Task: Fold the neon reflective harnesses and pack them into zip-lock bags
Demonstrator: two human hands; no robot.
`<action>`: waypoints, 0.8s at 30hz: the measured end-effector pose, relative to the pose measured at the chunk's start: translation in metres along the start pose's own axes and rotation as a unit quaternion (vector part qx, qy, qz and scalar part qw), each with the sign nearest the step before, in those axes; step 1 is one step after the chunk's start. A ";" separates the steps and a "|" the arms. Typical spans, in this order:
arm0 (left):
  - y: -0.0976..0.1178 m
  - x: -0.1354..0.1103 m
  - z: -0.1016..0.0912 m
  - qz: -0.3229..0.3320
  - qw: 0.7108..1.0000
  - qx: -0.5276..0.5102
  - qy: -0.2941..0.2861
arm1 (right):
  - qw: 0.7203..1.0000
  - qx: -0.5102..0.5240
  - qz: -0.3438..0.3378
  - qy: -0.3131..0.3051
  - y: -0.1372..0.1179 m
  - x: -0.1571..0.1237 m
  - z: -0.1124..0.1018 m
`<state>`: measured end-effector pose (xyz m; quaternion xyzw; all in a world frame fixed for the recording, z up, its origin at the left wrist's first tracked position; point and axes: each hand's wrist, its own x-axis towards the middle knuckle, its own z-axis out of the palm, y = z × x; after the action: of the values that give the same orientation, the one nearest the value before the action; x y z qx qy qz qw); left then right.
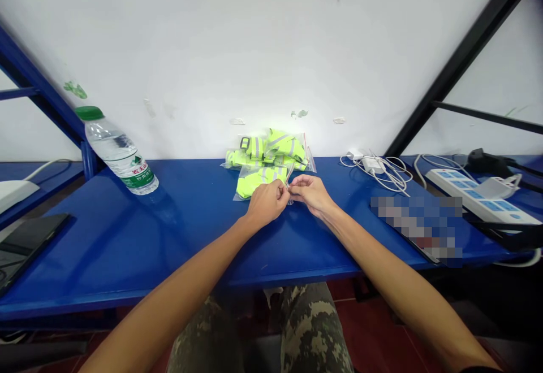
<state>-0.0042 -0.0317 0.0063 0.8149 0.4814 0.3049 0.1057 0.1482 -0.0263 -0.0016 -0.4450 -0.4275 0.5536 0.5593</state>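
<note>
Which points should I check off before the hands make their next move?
1. Both hands visible: ok; the left hand and right hand meet closely.
2. Grip: ok; the fingers of both appear to pinch clear, shiny plastic film.
3. Film's edge open or sealed: cannot tell; too small and partly covered.
4. Neon-yellow fabric straps with grey stripes in clear bags, lying together: ok; piled just beyond the hands.
5. Clear plastic bottle with green cap out of the way: ok; capped, far left.
6. Tangled white cables apart from the right hand: ok.
</note>
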 end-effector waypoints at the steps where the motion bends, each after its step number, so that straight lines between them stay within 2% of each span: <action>1: 0.002 0.000 -0.001 -0.015 1.000 0.000 0.008 | 1.000 -0.001 -0.006 0.008 0.000 0.000 0.001; 5: 0.009 -0.001 -0.008 -0.067 0.996 0.005 0.052 | 0.995 -0.048 -0.034 0.077 0.002 0.003 -0.004; 7: 0.012 -0.003 -0.010 -0.062 0.996 0.004 0.062 | 0.988 -0.115 -0.075 0.075 0.001 0.004 -0.008; 10: 0.016 -0.008 -0.009 -0.008 0.999 -0.003 0.048 | 0.965 -0.224 -0.138 -0.002 0.001 0.007 -0.015; 13: 0.018 -0.012 -0.009 0.073 0.997 -0.037 -0.001 | 0.958 -0.247 -0.099 -0.103 0.003 0.010 -0.020; 15: 0.016 -0.011 -0.012 0.105 0.992 -0.066 0.006 | 0.963 -0.234 -0.074 -0.110 0.005 0.013 -0.022; 16: 0.013 -0.010 -0.014 0.098 0.992 -0.068 0.043 | 0.967 -0.227 -0.076 -0.091 0.006 0.013 -0.022; 17: 0.009 -0.008 -0.016 0.068 0.992 -0.057 0.095 | 0.970 -0.219 -0.083 -0.069 0.007 0.013 -0.022; 19: -0.003 -0.001 -0.020 -0.052 0.980 -0.017 0.190 | 0.975 -0.192 -0.101 -0.038 0.007 0.012 -0.018; 20: -0.010 0.002 -0.022 -0.123 0.974 -0.005 0.191 | 0.979 -0.173 -0.103 -0.036 0.006 0.010 -0.016; 21: -0.017 0.005 -0.023 -0.181 0.971 -0.009 0.155 | 0.983 -0.148 -0.102 -0.039 0.004 0.009 -0.014; 22: -0.024 0.008 -0.026 -0.209 0.972 -0.021 0.104 | 0.988 -0.116 -0.097 -0.042 0.001 0.008 -0.014; 24: -0.036 0.010 -0.034 -0.204 0.977 -0.024 0.049 | 0.995 -0.022 -0.092 -0.025 -0.008 0.009 -0.021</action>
<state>-0.0472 -0.0087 0.0203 0.6808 0.6347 0.3280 0.1611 0.1710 -0.0175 0.0011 -0.4021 -0.4930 0.5010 0.5867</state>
